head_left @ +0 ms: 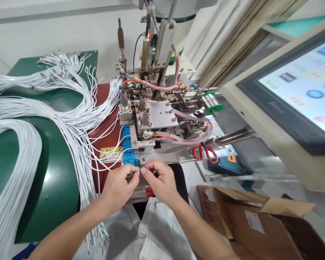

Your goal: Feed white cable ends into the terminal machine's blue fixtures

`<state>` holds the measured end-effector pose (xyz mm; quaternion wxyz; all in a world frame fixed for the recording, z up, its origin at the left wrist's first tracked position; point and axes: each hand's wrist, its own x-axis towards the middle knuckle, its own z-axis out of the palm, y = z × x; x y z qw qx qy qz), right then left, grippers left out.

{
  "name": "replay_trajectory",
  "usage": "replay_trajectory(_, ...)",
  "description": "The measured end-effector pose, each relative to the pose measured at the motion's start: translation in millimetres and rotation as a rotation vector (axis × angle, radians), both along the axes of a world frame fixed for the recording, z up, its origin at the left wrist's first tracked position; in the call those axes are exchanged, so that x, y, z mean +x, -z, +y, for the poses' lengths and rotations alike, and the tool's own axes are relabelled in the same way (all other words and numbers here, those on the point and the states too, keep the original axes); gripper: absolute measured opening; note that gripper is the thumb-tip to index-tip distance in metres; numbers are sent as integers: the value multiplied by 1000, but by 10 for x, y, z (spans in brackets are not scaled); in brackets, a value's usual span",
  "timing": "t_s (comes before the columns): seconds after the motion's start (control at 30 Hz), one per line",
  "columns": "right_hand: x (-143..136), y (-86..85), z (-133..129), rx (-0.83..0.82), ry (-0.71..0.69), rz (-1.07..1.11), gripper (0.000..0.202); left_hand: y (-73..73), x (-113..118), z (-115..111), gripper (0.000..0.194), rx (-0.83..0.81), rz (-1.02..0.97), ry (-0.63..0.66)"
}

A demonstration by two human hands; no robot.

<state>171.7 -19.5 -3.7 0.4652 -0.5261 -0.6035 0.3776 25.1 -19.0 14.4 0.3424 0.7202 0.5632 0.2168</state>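
In front of the machine, my left hand (121,184) is closed in a pinch, and a white cable (104,169) from the bundle runs in behind it. My right hand (161,180) is also pinched, its fingertips almost touching those of the left. A tiny greenish tip shows between them, too small to make out. Just beyond the fingers is a row of blue clamp blocks (130,155) on the machine's edge, with a few white cables leading into it. Above stands the metal machine (158,115), with cylinders and orange and clear hoses.
Thick bundles of white cables (78,151) spread over the green table (54,173) at left. Red-handled scissors (205,153) lie at the machine's right edge beside a solder-like wire spool (209,103). A touchscreen (300,86) juts in at right, above an open cardboard box (249,220).
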Motion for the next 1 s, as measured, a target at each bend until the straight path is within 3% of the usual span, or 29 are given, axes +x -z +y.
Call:
replay_trajectory(0.07, -90, 52, -39, -17, 86, 57, 19, 44, 20, -19, 12, 4, -36, -85)
replay_trajectory(0.17, -134, 98, -68, -15, 82, 69, 19, 79, 34, -24, 11, 2, -81, -123)
replay_trajectory(0.53, -70, 117, -31, -76, 107, 44, 13, 59, 10, 2, 16, -43, -68, -49)
replay_trajectory(0.63, -58, 187, -17, -55, 149, -17, 13, 19, -53, 52, 16, -14, 30, 21)
replay_trajectory(0.8, -33, 366, 19, -243, 118, 5, 17, -22, -216, 184, 15, 61, 263, 150)
replay_trajectory(1.0, -52, 420, 31, -283, 86, -127, 18, 23, -255, 224, 21, 80, 370, 152)
